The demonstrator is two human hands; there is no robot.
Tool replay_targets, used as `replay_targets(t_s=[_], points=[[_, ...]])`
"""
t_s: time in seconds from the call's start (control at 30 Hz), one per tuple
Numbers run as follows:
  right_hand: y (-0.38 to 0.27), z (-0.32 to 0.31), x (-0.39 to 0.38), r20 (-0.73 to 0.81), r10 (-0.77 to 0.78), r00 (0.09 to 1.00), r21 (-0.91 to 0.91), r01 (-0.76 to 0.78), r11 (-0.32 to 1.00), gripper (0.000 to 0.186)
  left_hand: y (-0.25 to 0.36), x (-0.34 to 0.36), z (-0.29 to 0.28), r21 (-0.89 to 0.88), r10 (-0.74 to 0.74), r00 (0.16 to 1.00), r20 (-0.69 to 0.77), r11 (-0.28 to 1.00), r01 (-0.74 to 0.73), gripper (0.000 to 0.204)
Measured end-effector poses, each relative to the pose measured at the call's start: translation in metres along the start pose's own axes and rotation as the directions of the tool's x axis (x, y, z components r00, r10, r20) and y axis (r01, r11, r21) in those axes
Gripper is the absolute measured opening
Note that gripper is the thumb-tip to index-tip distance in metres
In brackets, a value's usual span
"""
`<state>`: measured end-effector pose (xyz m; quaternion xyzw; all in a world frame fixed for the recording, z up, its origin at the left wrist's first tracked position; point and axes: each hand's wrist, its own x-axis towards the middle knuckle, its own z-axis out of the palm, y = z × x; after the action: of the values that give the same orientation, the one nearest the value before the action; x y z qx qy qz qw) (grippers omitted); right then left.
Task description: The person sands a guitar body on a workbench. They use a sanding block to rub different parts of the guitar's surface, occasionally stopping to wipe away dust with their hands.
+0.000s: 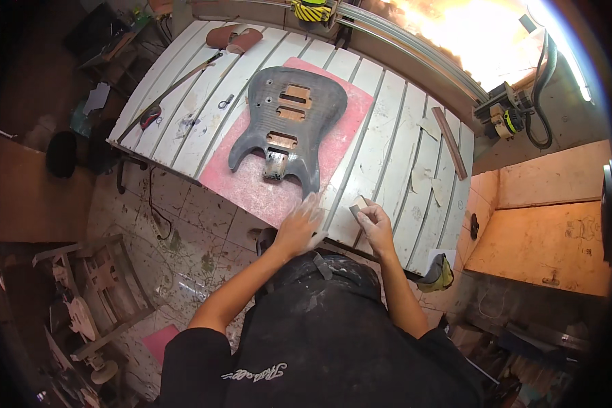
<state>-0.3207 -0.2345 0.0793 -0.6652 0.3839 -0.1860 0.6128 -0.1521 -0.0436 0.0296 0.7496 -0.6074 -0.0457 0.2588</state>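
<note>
A dark grey electric guitar body, bare of parts, lies on a pink mat with its neck pocket toward me. Several routed cavities show light wood. My left hand, whitened with dust, has its fingers stretched out at the tip of the nearer right horn; whether they touch it I cannot tell. To the right, over the table's front edge, my right hand is closed on a small folded piece of sandpaper, grey on one face and pale on another. This piece is apart from the guitar body.
The white slatted table carries brown abrasive rolls at the far left, a red-and-black handled tool, paper scraps and a brown wooden strip. A metal rail runs behind. A wooden frame stands lower left.
</note>
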Motion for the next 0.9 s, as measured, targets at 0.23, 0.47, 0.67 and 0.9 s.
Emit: replay_targets(t_s=[0.23, 0.47, 0.67, 0.9], points=[[-0.005, 0.005, -0.003, 0.097, 0.181, 0.979, 0.118, -0.192, 0.974, 0.01, 0.009, -0.017, -0.033, -0.182, -0.045, 0.926, 0.375, 0.976, 0.121, 0.034], [0.004, 0.027, 0.001, 0.189, 0.133, 0.973, 0.079, -0.15, 0.986, 0.01, -0.014, 0.019, -0.033, 0.028, -0.194, 0.966, -0.169, 0.979, 0.202, 0.058], [0.019, 0.036, -0.001, 0.165, 0.038, 0.986, 0.06, -0.048, 0.997, 0.009, -0.011, -0.004, -0.014, 0.068, -0.125, 0.97, -0.207, 0.988, 0.142, 0.048], [0.033, 0.031, 0.001, 0.156, 0.07, 0.985, 0.09, -0.085, 0.992, 0.009, 0.005, -0.024, -0.014, 0.016, -0.172, 0.949, -0.264, 0.983, 0.183, 0.042]])
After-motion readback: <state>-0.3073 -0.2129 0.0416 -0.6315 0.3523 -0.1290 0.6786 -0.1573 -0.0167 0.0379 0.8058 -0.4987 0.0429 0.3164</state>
